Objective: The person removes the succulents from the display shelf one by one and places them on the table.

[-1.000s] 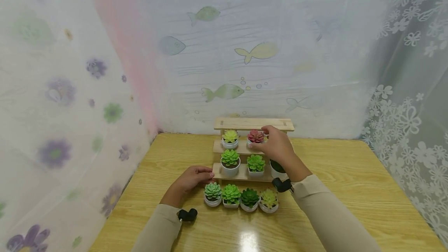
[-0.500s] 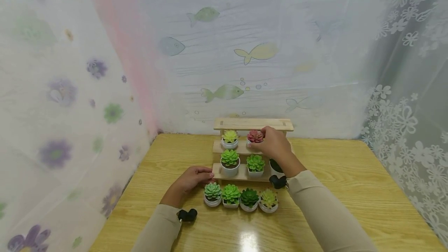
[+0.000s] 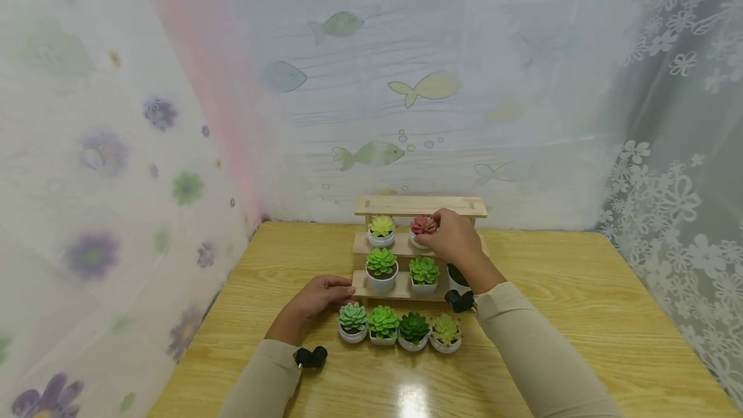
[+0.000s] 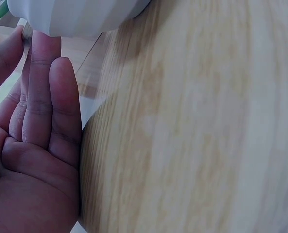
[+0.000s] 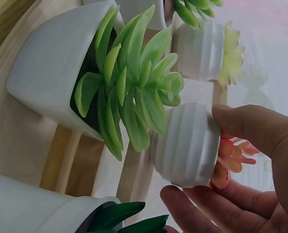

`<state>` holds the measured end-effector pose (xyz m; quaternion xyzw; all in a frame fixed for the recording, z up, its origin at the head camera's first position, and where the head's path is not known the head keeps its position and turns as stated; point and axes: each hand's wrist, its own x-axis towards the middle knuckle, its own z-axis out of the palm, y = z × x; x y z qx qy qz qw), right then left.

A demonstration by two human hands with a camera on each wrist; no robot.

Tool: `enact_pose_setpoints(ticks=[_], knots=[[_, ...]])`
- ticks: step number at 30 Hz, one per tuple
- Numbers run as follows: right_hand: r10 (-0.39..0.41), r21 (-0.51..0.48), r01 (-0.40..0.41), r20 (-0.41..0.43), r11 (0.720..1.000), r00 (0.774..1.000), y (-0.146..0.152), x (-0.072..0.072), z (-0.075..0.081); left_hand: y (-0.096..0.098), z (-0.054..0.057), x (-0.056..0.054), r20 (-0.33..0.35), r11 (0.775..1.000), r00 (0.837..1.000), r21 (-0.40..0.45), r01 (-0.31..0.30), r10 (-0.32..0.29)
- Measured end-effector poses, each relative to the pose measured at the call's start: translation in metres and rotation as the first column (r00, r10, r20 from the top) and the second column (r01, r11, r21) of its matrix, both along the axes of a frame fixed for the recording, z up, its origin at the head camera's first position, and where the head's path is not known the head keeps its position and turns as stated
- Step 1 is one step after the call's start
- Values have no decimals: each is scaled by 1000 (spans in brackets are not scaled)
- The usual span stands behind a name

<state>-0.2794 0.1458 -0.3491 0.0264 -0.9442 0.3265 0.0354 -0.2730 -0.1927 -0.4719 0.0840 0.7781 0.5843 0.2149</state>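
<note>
My right hand (image 3: 458, 237) holds a small potted red succulent (image 3: 422, 224) on the middle step of a wooden three-step plant stand (image 3: 420, 205). In the right wrist view its thumb is at the rim of the ribbed white pot (image 5: 186, 145), with the fingertips at the pot's other side. My left hand (image 3: 316, 295) pinches the left end of the stand's lowest step, thumb above and fingers beneath. A yellow-green succulent (image 3: 381, 228) stands left of the red one. Below, the lowest step bears two bright green succulents and a dark green one (image 3: 457, 275), partly hidden by the right arm.
Several potted succulents form a row on the wooden table (image 3: 557, 315) before the stand, from a pale green one (image 3: 353, 321) to a yellowish one (image 3: 445, 331). They stand close to the left hand. Behind the table hangs a fish-patterned curtain (image 3: 371, 82).
My right hand and forearm have shifted slightly left, and the thumb now sits higher on the red succulent's pot. The left hand stays on the stand.
</note>
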Motion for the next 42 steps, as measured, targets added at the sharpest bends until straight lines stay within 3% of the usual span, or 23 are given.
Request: enact_pose_setpoints(ticks=[16,27,42], knots=[[6,-24,-7,-17,1000,1000,-6,-8,-3,-2,-1,-2,-3,1000,1000,13,13,-13],[-2,-57,-2,-68,998,998,5,8,1,3,-7,13,-7,1000,1000,15,-5,5],[71,-82,-88,-189,993,979,19,31,12,4,-5,14,0,1000,1000,25,-13,13]])
